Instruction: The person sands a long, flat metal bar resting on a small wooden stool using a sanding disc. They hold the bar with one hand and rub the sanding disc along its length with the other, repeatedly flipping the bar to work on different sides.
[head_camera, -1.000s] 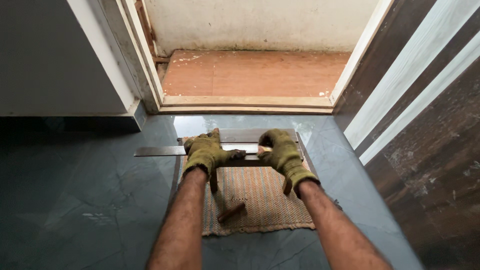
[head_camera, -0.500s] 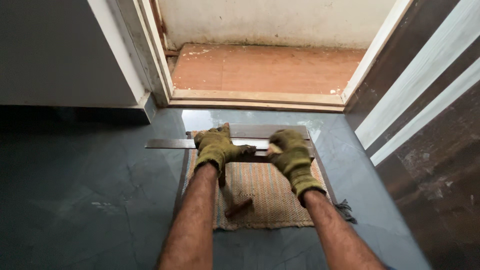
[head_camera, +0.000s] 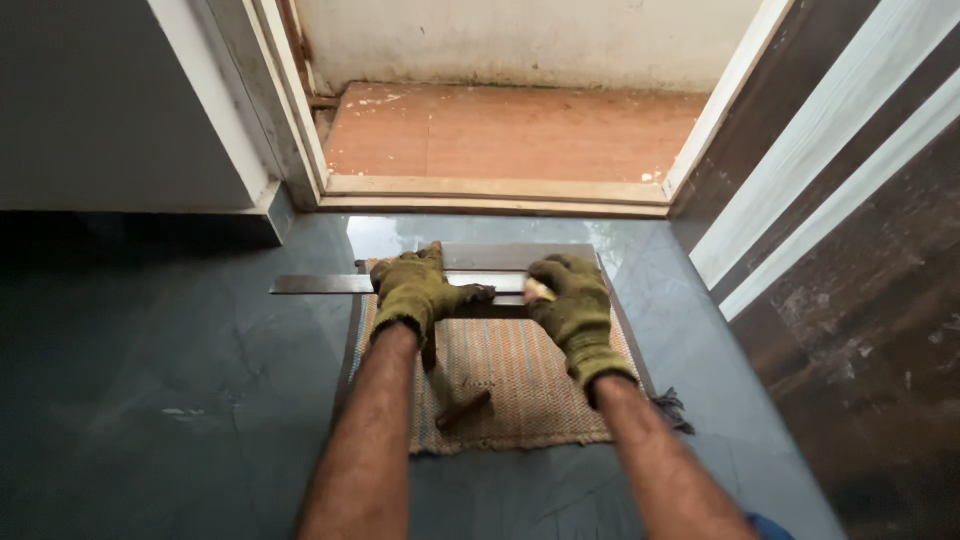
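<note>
A long, flat, dark grey metal strip (head_camera: 315, 284) lies crosswise on the glossy dark grey floor (head_camera: 150, 380), its middle passing over the far edge of a striped woven orange-and-tan mat (head_camera: 520, 385) just inside a doorway. The left hand (head_camera: 415, 290), in a worn olive knitted glove, presses down on the strip with its fingers curled over it; the right hand (head_camera: 572, 300), gloved the same, rests on the strip's other part with its fingers bent around something pale (whether it grips the strip itself cannot be told). The strip looks stiff, thin and fairly light, probably slick on the polished floor and hard-edged, so it would likely handle best pinned flat from above near the middle, or lifted by its long edges with gloves on. A small brown wooden-handled tool (head_camera: 462, 409) lies on the mat between the forearms. Beyond are a pale wooden threshold (head_camera: 490, 190) and reddish tiles (head_camera: 520, 130); a dark wooden door (head_camera: 860, 300) stands at right.
</note>
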